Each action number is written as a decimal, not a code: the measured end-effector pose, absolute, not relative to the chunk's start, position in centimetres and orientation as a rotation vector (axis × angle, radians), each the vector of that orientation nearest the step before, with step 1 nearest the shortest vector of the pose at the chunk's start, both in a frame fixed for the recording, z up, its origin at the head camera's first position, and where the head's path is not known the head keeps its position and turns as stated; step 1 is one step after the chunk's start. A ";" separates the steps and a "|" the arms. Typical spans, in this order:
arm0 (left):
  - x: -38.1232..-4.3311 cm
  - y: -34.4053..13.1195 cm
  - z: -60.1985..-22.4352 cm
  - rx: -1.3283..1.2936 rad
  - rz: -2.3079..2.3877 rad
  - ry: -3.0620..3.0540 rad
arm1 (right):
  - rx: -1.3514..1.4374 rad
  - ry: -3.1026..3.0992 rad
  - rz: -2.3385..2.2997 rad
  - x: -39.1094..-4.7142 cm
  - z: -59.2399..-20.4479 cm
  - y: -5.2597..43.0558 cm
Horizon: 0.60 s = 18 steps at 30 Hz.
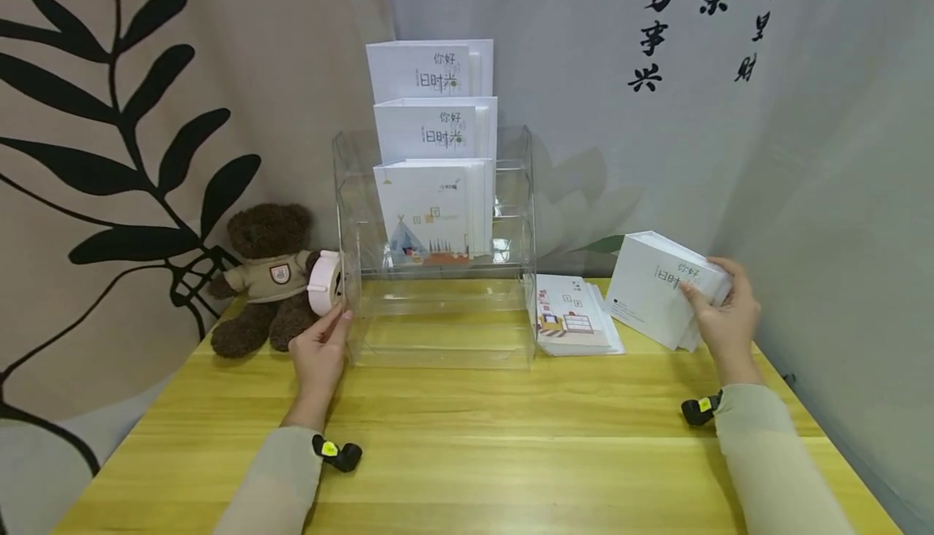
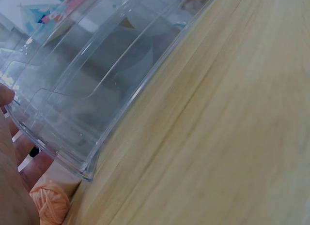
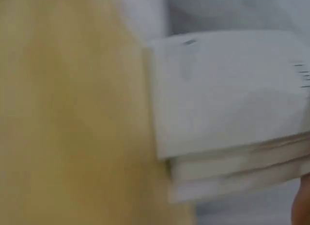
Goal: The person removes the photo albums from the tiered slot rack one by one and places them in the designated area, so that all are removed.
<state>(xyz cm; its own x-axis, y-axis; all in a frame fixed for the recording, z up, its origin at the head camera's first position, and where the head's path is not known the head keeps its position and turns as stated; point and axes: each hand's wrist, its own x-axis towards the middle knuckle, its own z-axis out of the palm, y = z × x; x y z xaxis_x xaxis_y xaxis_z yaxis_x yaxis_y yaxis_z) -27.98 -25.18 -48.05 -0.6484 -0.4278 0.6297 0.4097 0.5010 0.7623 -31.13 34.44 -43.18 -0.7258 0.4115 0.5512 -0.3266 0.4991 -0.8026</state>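
In the head view my left hand (image 1: pixel 321 353) is at the lower left side of a clear plastic display rack (image 1: pixel 445 357). My left wrist view shows the thumb in front and the fingers behind the rack's side panel, gripping its edge. White notebooks (image 1: pixel 430 211) stand in three stepped tiers, the front one printed with a tent. On the right, my right hand (image 1: pixel 730 316) holds a small stack of white notebooks (image 1: pixel 645 296), tilted, thumb on the front cover. Blurred layered edges of that stack (image 3: pixel 227 94) fill much of the right wrist view, low over the table.
Beside the rack's right side lies another pile of notebooks (image 1: pixel 572 316). A brown teddy bear (image 1: pixel 266 276) sits left of the rack, with a pale pink round object (image 1: pixel 326 284) between them. Behind the yellow wooden table (image 1: pixel 511 454) hangs a printed curtain (image 1: pixel 584 49).
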 end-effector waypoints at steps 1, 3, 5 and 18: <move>-28.0 -25.1 -48.1 0.017 -1.257 -1.900 | -0.070 -1.999 1.354 -31.2 -43.8 34.7; -28.1 -25.0 -48.1 0.017 -1.261 -1.899 | -0.061 -1.954 1.499 -31.4 -45.0 35.2; -28.2 -25.0 -48.1 0.010 -1.260 -1.897 | -0.053 -1.974 1.617 -31.5 -46.1 35.9; -28.2 -25.1 -48.1 0.015 -1.291 -1.877 | 0.040 -2.507 1.603 -31.7 -49.5 37.4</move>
